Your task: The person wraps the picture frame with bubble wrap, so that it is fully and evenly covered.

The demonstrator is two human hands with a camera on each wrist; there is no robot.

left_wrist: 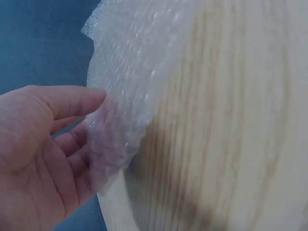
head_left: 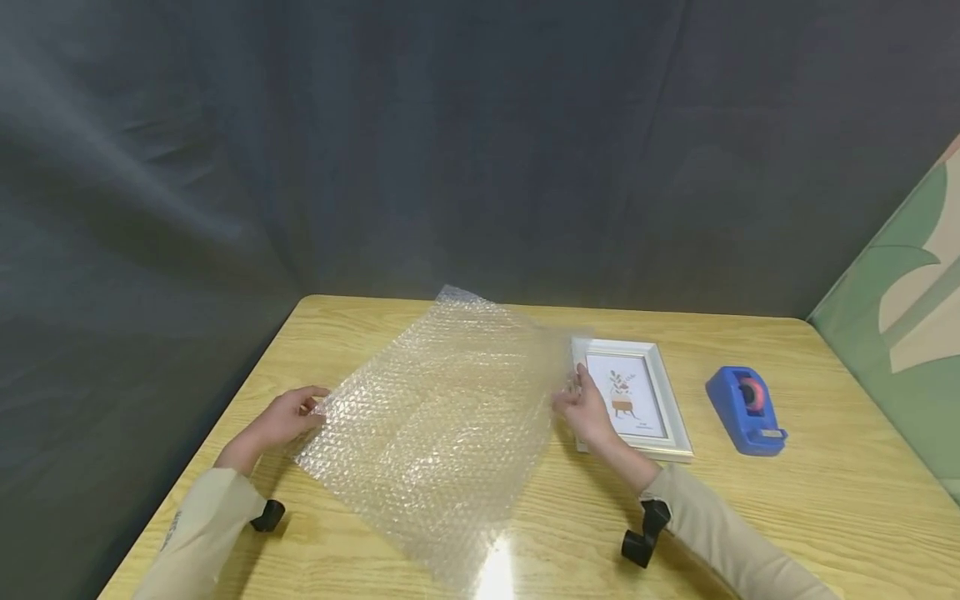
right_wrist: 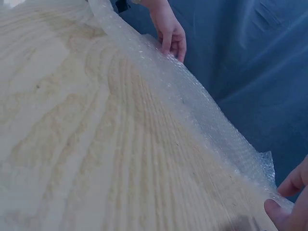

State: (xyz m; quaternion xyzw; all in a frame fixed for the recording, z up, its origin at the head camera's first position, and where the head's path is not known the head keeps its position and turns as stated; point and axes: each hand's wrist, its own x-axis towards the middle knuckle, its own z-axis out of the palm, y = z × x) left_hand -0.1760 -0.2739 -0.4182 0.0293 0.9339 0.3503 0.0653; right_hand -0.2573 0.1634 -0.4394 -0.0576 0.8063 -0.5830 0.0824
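A clear sheet of bubble wrap (head_left: pixel 438 408) is stretched between my two hands above the wooden table, slanting so one corner points to the back and another to the front. My left hand (head_left: pixel 288 417) pinches its left edge. In the left wrist view, the thumb of that hand (left_wrist: pixel 53 144) lies on the near side of the wrap, with the other fingers behind it. At the opposite edge, my right hand (head_left: pixel 587 412) pinches the wrap between thumb and fingers. That hand overlaps the left side of a white picture frame (head_left: pixel 626 396) in the head view.
The picture frame lies face up, showing a potted-plant print. Farther right stands a blue tape dispenser (head_left: pixel 742 417) with a reddish roll. Dark cloth (head_left: pixel 480 150) hangs behind and left of the table (head_left: pixel 840 467); a green patterned panel (head_left: pixel 915 333) borders its right side.
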